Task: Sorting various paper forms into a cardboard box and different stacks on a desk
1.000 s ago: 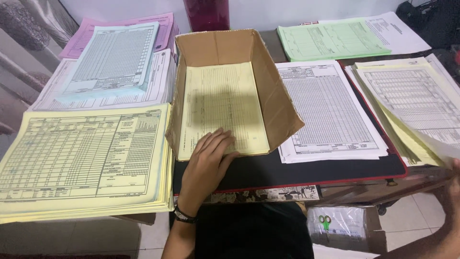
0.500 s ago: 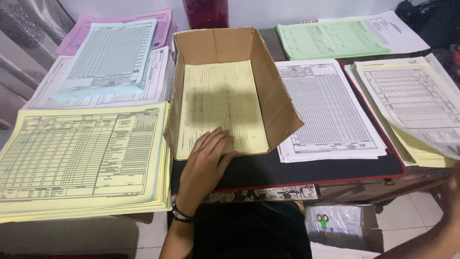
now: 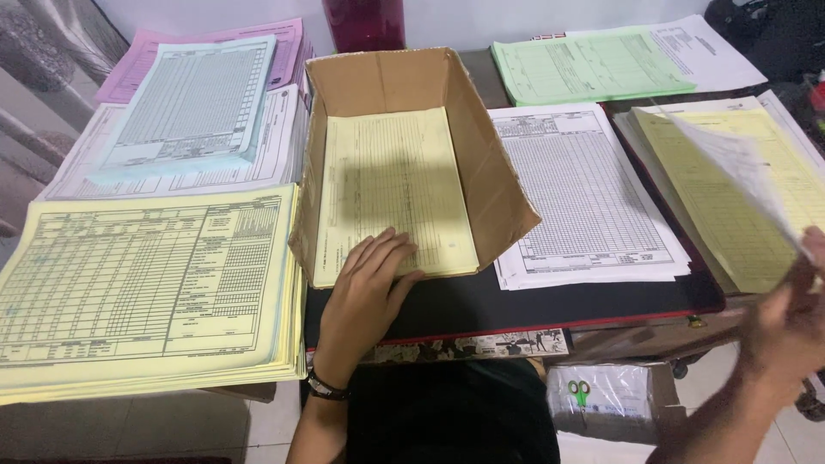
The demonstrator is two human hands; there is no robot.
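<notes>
Left hand [image 3: 371,279] flat, open on yellow sheets [image 3: 391,193] already in box [image 3: 404,82]; right hand [image 3: 795,322] pinches white sheet [image 3: 739,167], not yet boxed

Your right hand [image 3: 795,314] is motion-blurred at the picture's right edge. The lifted white sheet [image 3: 739,172] blurs too, hiding part of the yellow stack [image 3: 713,206] beneath.

A dark table [image 3: 481,305] carries stacks of printed forms [image 3: 146,275]; an open cardboard box [image 3: 404,82]; a maroon bottle [image 3: 365,21].
</notes>
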